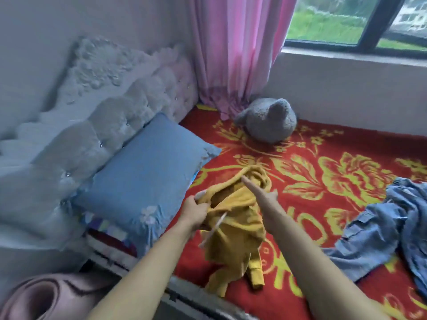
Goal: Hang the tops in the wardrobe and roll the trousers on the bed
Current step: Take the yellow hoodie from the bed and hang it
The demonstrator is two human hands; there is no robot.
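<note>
**Yellow top held at the near edge of the bed**

Head view. The yellow top (233,227) lies bunched on the red-and-yellow floral blanket (323,158) just below frame centre. One cuffed sleeve trails toward 6 o'clock, and a white drawstring (215,229) crosses the cloth. The left hand (195,212) comes in from 7 o'clock, its fingers curled and clamped on the top's left edge. The right hand (261,192) comes in from 5 o'clock and reaches over the top's upper opening. Its fingers (246,181) are straight and together, pointing toward 11 o'clock, with the thumb spread to the side. Whether they touch the cloth cannot be told. The blue denim trousers (381,227) lie crumpled at 3 to 4 o'clock, well apart from both hands. A blue pillow (147,172) leans on the tufted headboard (92,112) at 9 o'clock. A grey plush toy (268,121) sits at 12 o'clock below the pink curtain (235,54).
</note>
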